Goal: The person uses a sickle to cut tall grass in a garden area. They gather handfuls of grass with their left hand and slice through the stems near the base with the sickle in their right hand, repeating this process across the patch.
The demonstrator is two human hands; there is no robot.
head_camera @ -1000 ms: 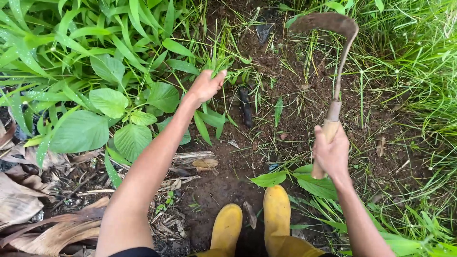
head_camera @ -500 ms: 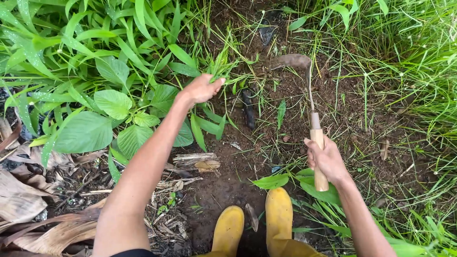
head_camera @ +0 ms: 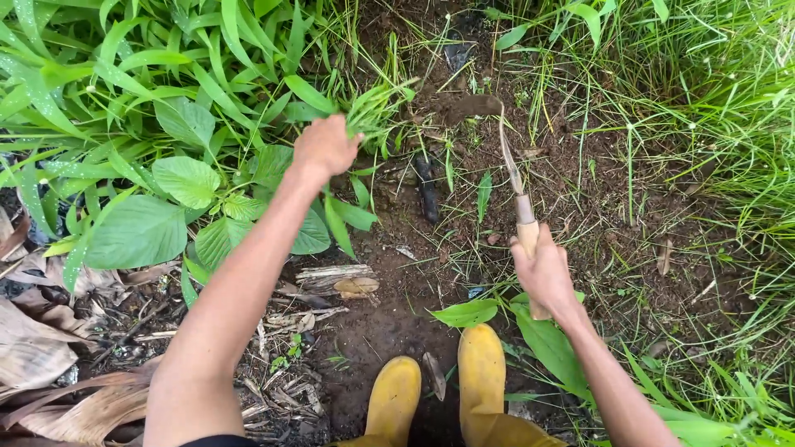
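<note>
Sickle down in the soil, weeds gripped

Sickle (head_camera: 507,165) sits blade-down on bare dirt ahead of the yellow boots (head_camera: 439,389), its wooden handle wrapped tight in the right hand (head_camera: 542,269). The left hand (head_camera: 325,146) is fisted around a grass tuft (head_camera: 374,103). A second ago the blade was raised and that left hand lay open.

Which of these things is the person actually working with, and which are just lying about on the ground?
In use:
- left hand, closed on a tuft of grass
- right hand, gripping the sickle by its wooden handle, blade down by the soil

Lying about:
- dry brown leaves
- broad-leaved plants
- yellow boots, simply worn
</note>
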